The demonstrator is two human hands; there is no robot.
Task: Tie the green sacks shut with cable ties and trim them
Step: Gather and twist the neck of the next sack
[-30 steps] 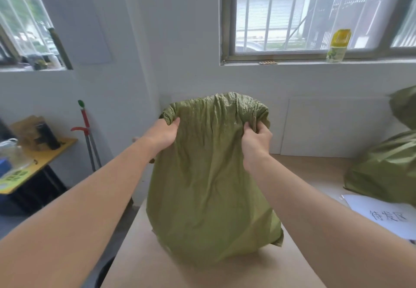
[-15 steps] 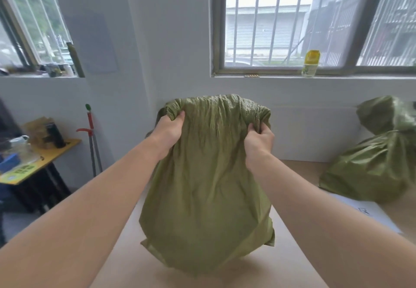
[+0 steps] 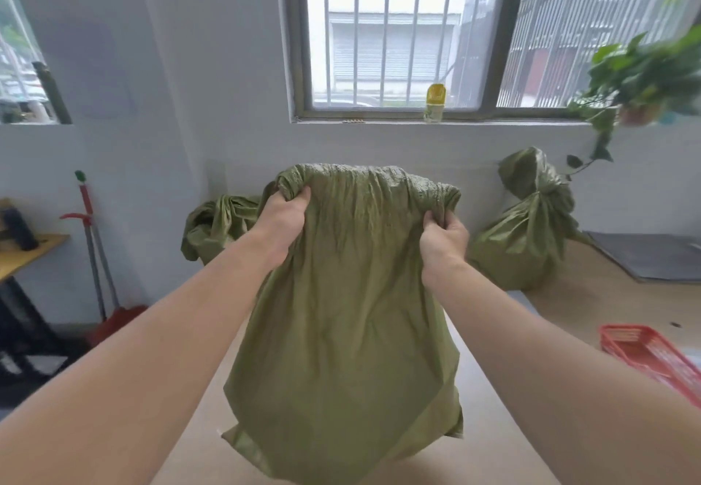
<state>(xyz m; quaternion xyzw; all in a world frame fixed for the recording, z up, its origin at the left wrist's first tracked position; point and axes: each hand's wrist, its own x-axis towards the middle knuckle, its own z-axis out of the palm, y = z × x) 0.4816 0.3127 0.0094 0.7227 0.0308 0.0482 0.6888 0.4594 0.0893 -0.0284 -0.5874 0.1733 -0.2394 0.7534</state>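
A green sack point(image 3: 349, 332) stands in front of me on the tan table point(image 3: 493, 454), its mouth bunched along the top. My left hand point(image 3: 282, 219) grips the rim at its left corner. My right hand point(image 3: 444, 241) grips the rim at its right corner. A second green sack point(image 3: 527, 241) with a gathered, tied neck sits at the back right of the table. A third green sack point(image 3: 216, 226) lies slumped behind my left hand. No cable tie or cutter shows.
A red plastic basket point(image 3: 652, 359) sits at the table's right edge, with a dark mat point(image 3: 652, 257) behind it. A yellow-capped bottle point(image 3: 434, 103) and a potted plant point(image 3: 641, 78) stand on the windowsill. A red-handled mop and dustpan point(image 3: 95, 257) lean at the left wall.
The view has swung to the right and pulled back: the tied sack moved toward the middle, and the red basket, plant and third sack came into sight. Both hands keep their grip on the rim.
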